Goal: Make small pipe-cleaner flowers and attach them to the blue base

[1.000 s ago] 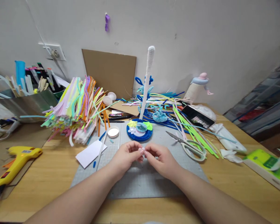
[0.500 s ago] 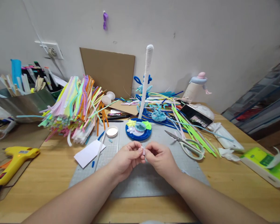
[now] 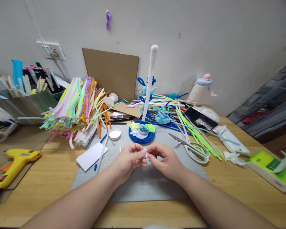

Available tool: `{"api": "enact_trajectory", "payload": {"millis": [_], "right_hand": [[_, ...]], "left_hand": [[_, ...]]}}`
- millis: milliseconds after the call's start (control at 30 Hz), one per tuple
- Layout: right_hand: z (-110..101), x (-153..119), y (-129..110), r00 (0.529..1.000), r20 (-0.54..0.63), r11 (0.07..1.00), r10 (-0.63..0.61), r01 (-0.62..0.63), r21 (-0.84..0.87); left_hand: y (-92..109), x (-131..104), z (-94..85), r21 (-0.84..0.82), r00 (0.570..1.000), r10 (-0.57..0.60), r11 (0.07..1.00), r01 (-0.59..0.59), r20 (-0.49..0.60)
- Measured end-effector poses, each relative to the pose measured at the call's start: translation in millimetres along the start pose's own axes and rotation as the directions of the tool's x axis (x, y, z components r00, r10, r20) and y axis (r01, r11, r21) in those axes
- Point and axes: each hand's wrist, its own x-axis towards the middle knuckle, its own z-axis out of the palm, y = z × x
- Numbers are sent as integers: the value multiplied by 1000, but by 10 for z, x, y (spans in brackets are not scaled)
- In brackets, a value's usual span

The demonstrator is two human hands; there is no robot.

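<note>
Between the fingertips of both hands is a small pale pink fuzzy piece [image 3: 146, 153], apparently a bent bit of pipe cleaner; most of it is hidden by the fingers. My left hand [image 3: 131, 159] pinches it from the left. From the right, my right hand [image 3: 165, 159] pinches its other side. Just beyond the hands sits a round blue fuzzy base [image 3: 144, 140] with yellow, green, white and light blue shapes on it. A white wrapped stick [image 3: 150, 76] stands up behind it, with blue looped leaves at its side. Both hands hover over the grey cutting mat [image 3: 143, 192].
Scissors [image 3: 196, 152] lie right of the hands, near green pipe cleaners [image 3: 200, 136] and a phone [image 3: 201, 118]. At left are a pipe cleaner bundle [image 3: 71, 108], a white card [image 3: 91, 156], a small round tin [image 3: 114, 134] and a yellow glue gun [image 3: 17, 163].
The fingers have shifted slightly around the pale pink piece, and a little more of it shows between them. Other things on the table stay where they were.
</note>
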Motion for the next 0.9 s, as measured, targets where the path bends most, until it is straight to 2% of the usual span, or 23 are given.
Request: {"api": "enact_trajectory", "payload": {"millis": [167,300,600,767,900], "right_hand": [[-43,1,2,991,15,977,-134,135,-167],[-56,-11,-2,981,21,948,-195,194,-251],[-69,-28,-2,988,68,949,-136,149,-277],[-54,-29,4,988,53,945,-145,155,-287],[-41,-28,2,995,51,968,-91,100,-228]], "left_hand": [[-7,-9,-14,-10,998,-58,998,58,9],[0,-27,-32,-12,992,-111,994,112,67],[-6,-19,-45,-6,984,-127,992,129,124],[-12,-21,-43,-2,985,-129,992,130,114],[-6,-21,-24,5,986,-129,992,129,102]]}}
